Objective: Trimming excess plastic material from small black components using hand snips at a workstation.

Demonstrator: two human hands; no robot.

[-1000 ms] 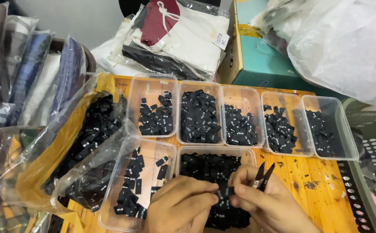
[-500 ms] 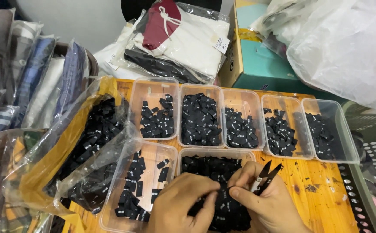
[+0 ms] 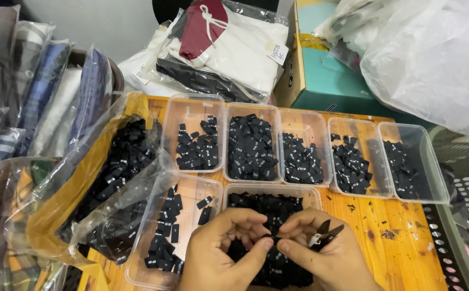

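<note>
Head view looks down on my orange wooden counter point(image 3: 401, 253), crowded so everything stays within reach. A big clear bag of black woven labels point(image 3: 118, 167) slumps open at my left. Five clear tubs point(image 3: 250, 143) sit in a row beyond, each holding its own batch, probably to keep kinds apart. Two nearer tubs sit under my wrists; the one below my hands point(image 3: 269, 202) is heaped full. My left hand point(image 3: 223, 253) curls palm-in, fingers point(image 3: 264, 245) pressed together, pinching one small black label point(image 3: 273, 237) over that tub. My right hand point(image 3: 320, 256) meets it, thumb and forefinger nipping the same label, while small snips point(image 3: 323, 233) rest tucked in the palm, blades pointing away.
</note>
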